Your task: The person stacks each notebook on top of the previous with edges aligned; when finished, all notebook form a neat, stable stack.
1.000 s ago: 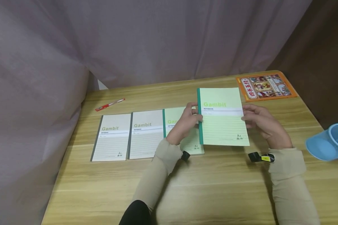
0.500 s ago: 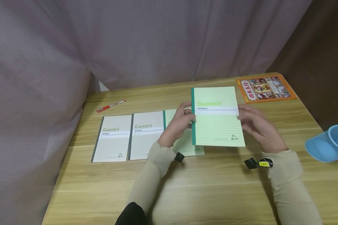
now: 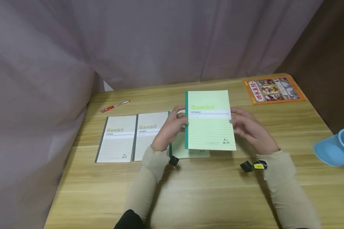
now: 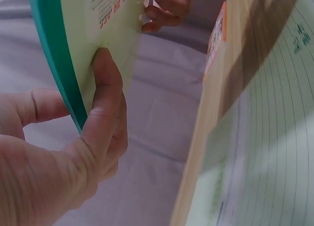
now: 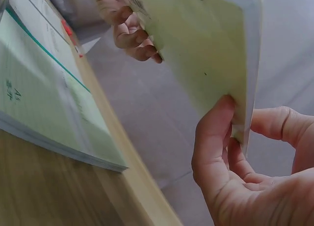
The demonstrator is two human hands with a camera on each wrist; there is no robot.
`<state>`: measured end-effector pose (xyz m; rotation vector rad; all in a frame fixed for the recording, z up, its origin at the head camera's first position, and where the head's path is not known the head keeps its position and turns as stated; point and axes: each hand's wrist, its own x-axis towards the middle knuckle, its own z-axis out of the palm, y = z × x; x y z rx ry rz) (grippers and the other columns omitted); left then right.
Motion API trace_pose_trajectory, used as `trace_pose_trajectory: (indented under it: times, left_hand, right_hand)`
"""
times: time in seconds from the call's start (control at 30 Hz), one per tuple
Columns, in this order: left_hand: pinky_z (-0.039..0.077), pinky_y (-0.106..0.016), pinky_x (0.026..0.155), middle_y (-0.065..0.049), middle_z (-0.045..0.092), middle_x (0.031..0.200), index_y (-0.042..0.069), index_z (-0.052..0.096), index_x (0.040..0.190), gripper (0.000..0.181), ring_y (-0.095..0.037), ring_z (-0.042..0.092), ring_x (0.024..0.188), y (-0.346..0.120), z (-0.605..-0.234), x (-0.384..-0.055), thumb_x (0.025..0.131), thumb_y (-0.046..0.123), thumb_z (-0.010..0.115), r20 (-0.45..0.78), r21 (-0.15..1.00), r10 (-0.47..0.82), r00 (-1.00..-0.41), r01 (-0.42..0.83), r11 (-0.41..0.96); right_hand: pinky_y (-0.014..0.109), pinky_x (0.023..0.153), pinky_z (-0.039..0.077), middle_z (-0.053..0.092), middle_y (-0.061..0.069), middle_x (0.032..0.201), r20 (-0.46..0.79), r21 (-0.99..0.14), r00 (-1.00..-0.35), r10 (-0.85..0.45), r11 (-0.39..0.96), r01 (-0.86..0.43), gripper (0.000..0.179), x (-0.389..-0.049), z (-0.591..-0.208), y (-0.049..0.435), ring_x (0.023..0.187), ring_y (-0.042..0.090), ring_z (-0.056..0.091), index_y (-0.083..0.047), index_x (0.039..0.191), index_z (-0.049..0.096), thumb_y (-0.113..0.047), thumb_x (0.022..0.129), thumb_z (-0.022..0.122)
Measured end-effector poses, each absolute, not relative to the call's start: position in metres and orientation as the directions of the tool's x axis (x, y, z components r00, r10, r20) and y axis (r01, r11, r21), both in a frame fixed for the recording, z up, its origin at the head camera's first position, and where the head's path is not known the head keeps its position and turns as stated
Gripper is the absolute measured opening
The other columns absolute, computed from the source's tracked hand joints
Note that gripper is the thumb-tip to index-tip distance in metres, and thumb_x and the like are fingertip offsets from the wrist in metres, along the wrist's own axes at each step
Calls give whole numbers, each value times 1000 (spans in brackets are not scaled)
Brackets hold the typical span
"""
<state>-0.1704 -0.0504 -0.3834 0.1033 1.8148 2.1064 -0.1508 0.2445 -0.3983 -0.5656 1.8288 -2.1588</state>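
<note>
A pale green Gambit notebook [image 3: 209,133] with a dark green spine is held up off the table between both hands, cover facing the head camera. My left hand [image 3: 170,128] pinches its spine side, thumb in front and fingers behind, as the left wrist view shows. At the opposite edge, my right hand [image 3: 253,132] pinches the pages the same way. Beneath it, a second green notebook [image 3: 190,153] lies on the table, partly hidden by the held one and my left hand. Two grey-spined notebooks, the outer one [image 3: 116,140] and the inner one [image 3: 149,127], lie in a row to its left.
A red pen [image 3: 115,106] lies behind the row of notebooks. At the back right corner rests an orange picture-covered book [image 3: 275,89]. A blue plastic cup [image 3: 333,149] lies near the right edge. Curtains hang behind the wooden table [image 3: 212,197].
Both hands have carried the held green notebook leftward, so it now overlaps more of the green notebook on the table. The other things lie as before.
</note>
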Motion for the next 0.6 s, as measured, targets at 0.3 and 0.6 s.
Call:
trace_pose_trajectory:
  times: [0.3,0.6]
  left_hand:
    - [54,-32,67,-18,61,112,3,31,152,69,-24,62,82,-71,-393,-168,86,-7,47,-188,976,284,-940,-211,-53]
    - [50,-29,64,-10,51,103,6,39,148,60,-19,50,82,-96,-408,-161,89,-6,48,-227,971,255,-940,-238,-13]
  right_hand:
    - [35,73,60,68,12,107,-214,-854,-889,-405,-364,372,40,-163,-397,216,86,22,71,0,127,43,19,91,41]
    - [38,74,61,70,12,104,-234,-876,-867,-440,-291,384,38,-165,-411,198,86,23,71,-1,125,46,17,92,44]
